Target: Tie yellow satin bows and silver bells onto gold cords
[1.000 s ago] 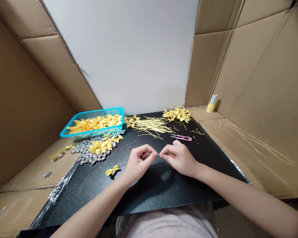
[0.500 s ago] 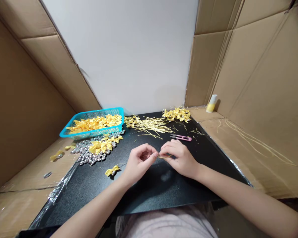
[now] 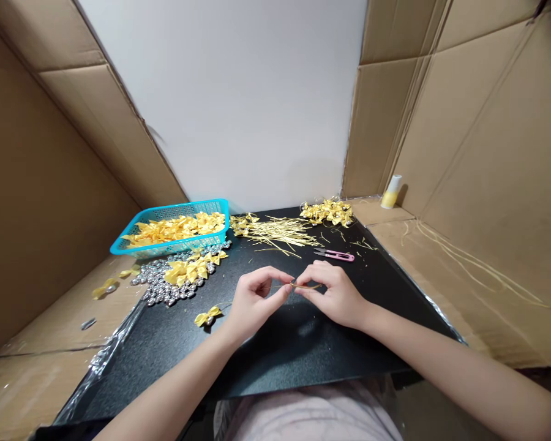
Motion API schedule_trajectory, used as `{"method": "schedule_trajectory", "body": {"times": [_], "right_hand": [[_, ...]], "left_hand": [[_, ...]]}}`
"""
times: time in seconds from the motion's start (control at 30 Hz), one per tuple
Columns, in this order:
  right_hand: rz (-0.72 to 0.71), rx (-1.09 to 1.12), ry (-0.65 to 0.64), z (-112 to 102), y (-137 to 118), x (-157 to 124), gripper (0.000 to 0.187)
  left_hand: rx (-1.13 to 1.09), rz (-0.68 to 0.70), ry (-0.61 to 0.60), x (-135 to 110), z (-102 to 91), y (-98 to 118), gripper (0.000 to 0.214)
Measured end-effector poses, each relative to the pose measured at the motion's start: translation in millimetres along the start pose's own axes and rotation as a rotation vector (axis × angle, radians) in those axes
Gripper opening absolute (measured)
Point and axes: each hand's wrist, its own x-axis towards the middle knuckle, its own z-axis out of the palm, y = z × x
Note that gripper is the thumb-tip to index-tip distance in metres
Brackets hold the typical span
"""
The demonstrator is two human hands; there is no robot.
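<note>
Over the black tabletop, my left hand and my right hand meet fingertip to fingertip. Each pinches a thin golden cord that stretches between them; a loop of it lies along the right fingers. To the left of my left wrist rests a yellow ribbon bow with a small silver bead, and a fine strand runs from it toward that hand. Thread snips with pink handles lie just beyond my right hand.
A turquoise basket of yellow bows stands at the back left. Silver beads with loose bows spread before it. Cut yellow cords and finished-looking bows lie behind. A thread spool stands right, by cardboard walls.
The fingertips of both hands have shifted slightly on the cord, and the right fingers have opened a little around its loop. The bow and the other things stay where they were.
</note>
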Motion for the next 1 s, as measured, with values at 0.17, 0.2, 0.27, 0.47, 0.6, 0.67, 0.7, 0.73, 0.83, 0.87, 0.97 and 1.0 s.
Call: {"method": "schedule_trajectory", "body": {"times": [0.17, 0.2, 0.27, 0.47, 0.6, 0.67, 0.7, 0.73, 0.83, 0.87, 0.97, 1.0], "right_hand": [[0.012, 0.018, -0.011, -0.4, 0.6, -0.9, 0.009], [0.018, 0.020, -0.016, -0.6, 0.6, -1.0, 0.009], [0.032, 0.023, -0.033, -1.2, 0.2, -0.7, 0.010], [0.051, 0.044, -0.081, -3.4, -2.9, 0.5, 0.016], [0.065, 0.069, -0.105, -4.4, -4.8, 0.4, 0.015], [0.072, 0.083, -0.115, -4.5, -5.3, 0.5, 0.015], [0.074, 0.088, -0.120, -4.4, -5.5, 0.6, 0.016], [0.074, 0.092, -0.123, -4.3, -5.5, 0.7, 0.016], [0.068, 0.099, -0.134, -4.0, -5.3, 0.9, 0.015], [0.066, 0.101, -0.139, -4.0, -5.1, 0.9, 0.015], [0.064, 0.112, -0.153, -4.4, -4.8, 0.6, 0.016], [0.064, 0.118, -0.157, -4.5, -4.8, 0.5, 0.016]], "left_hand": [[0.007, 0.008, -0.009, 0.1, -0.9, -1.7, 0.019], [0.014, 0.007, -0.010, 0.0, -1.1, -2.0, 0.019], [0.031, 0.006, -0.008, 0.1, -1.6, -2.1, 0.019], [0.115, 0.070, -0.010, 1.2, -2.7, -1.0, 0.019], [0.157, 0.107, -0.012, 1.9, -3.7, -0.7, 0.018], [0.158, 0.105, -0.019, 2.1, -4.1, 0.0, 0.018], [0.152, 0.099, -0.026, 2.2, -4.3, 0.5, 0.019], [0.142, 0.088, -0.033, 2.3, -4.4, 0.8, 0.020], [0.085, 0.022, -0.050, 2.6, -4.3, 1.2, 0.024], [0.057, -0.007, -0.056, 2.8, -4.1, 1.1, 0.025], [-0.073, -0.099, -0.097, 3.9, -3.4, 1.2, 0.026], [-0.126, -0.128, -0.116, 4.6, -3.2, 1.6, 0.025]]}}
